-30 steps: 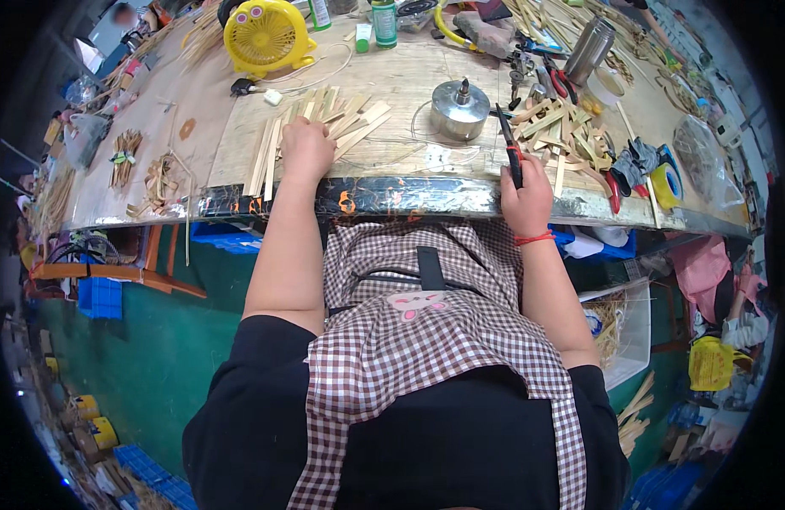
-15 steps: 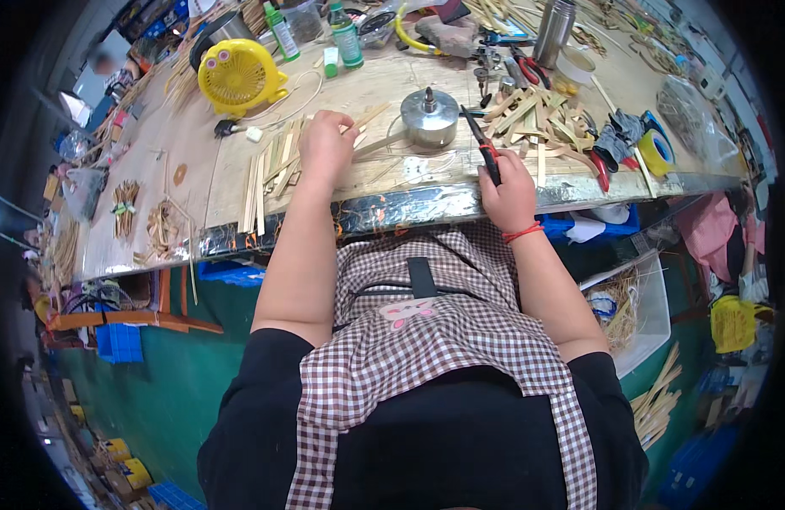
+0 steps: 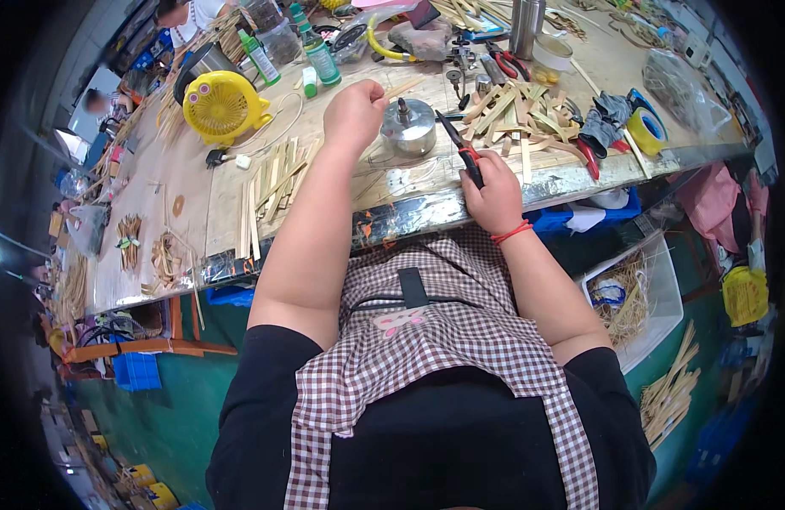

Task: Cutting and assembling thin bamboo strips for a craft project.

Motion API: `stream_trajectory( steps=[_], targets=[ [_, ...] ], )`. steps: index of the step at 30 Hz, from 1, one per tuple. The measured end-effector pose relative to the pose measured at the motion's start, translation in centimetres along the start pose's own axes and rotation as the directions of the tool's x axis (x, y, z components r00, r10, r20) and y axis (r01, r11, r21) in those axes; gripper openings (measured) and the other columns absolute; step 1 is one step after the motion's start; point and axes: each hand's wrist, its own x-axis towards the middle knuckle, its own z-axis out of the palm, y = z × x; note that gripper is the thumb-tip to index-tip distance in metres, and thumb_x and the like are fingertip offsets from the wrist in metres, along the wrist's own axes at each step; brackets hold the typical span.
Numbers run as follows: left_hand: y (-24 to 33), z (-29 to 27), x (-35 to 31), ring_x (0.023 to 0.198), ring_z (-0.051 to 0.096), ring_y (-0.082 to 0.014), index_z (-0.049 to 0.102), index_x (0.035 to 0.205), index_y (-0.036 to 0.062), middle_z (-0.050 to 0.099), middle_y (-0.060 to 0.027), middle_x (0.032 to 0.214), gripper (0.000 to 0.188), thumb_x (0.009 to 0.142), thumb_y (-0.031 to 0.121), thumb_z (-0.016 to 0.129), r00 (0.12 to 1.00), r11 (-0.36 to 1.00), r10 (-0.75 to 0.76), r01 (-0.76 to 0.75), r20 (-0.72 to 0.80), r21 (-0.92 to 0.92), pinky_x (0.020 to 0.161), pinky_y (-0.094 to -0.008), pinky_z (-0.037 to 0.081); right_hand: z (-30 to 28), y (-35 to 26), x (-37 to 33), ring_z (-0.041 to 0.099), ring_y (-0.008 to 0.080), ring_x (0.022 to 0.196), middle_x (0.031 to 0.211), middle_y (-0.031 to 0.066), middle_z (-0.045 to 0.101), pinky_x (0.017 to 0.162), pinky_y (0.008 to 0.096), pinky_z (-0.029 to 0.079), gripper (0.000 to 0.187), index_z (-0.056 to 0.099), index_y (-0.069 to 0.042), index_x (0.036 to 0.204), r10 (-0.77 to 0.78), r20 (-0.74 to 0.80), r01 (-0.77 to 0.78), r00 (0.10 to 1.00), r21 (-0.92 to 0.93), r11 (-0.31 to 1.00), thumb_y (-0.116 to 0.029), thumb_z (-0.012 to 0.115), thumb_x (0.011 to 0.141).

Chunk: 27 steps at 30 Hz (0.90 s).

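My left hand (image 3: 356,116) is raised over the bench beside the round metal spirit lamp (image 3: 408,129), fingers pinched together. A thin pale bamboo strip (image 3: 405,87) sticks out from its fingertips, behind the lamp's top. In my right hand (image 3: 497,192), near the bench's front edge, are long-nosed pliers (image 3: 457,141) with red and black handles, their jaws pointing up and left toward the lamp. Several cut bamboo strips (image 3: 282,174) lie to the left of the lamp. A heap of loose strips (image 3: 528,119) is to its right.
A yellow fan (image 3: 222,108), green bottles (image 3: 318,55) and a steel flask (image 3: 526,30) stand farther back. Grey gloves (image 3: 607,119) and yellow tape (image 3: 646,132) lie at right. A white bin (image 3: 660,293) is below the bench; another person (image 3: 192,19) is at far left.
My left hand has moved up and right, lifting the strip from in front of the lamp to behind its top. The pliers stay in my right hand. The view has shifted slightly.
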Motion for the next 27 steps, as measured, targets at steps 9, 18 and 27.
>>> stream_trajectory(
  steps=[9, 18, 27],
  targets=[
    [-2.5, -0.9, -1.2, 0.082, 0.069, -0.0238, 0.068, 0.098, 0.0037, 0.072, -0.0116, 0.089, 0.017, 0.086, 0.016, 0.069, 1.000, 0.999, -0.015, 0.016, -0.018, 0.033, 0.075, -0.0348, 0.052, -0.3, -0.2, 0.1, 0.062, 0.0364, 0.087, 0.100, 0.0163, 0.063, 0.076, 0.0438, 0.051, 0.019, 0.063, -0.001, 0.090, 0.007, -0.036, -0.007, 0.999, 0.021, 1.000, -0.016, 0.070, 0.081],
    [-2.7, -0.1, 0.0, 0.087, 0.068, -0.0267, 0.071, 0.101, 0.0085, 0.072, -0.0114, 0.093, 0.020, 0.086, 0.022, 0.069, 0.998, 0.995, -0.059, 0.058, -0.016, -0.084, 0.078, -0.0376, 0.052, -0.2, -0.2, 0.0, 0.062, 0.0357, 0.086, 0.099, 0.0150, 0.063, 0.075, 0.0428, 0.052, 0.019, 0.063, -0.001, 0.090, -0.010, -0.027, 0.010, 1.000, 0.013, 1.000, -0.016, 0.069, 0.081],
    [-2.9, 0.9, 0.2, 0.084, 0.068, -0.0260, 0.071, 0.098, 0.0061, 0.072, -0.0119, 0.091, 0.020, 0.085, 0.021, 0.069, 1.000, 0.989, -0.028, 0.029, 0.011, -0.142, 0.077, -0.0368, 0.052, -0.2, -0.4, 0.1, 0.062, 0.0355, 0.085, 0.097, 0.0154, 0.063, 0.074, 0.0430, 0.051, 0.019, 0.063, 0.000, 0.090, -0.007, -0.046, 0.009, 0.999, 0.040, 0.999, -0.015, 0.069, 0.081]
  ],
)
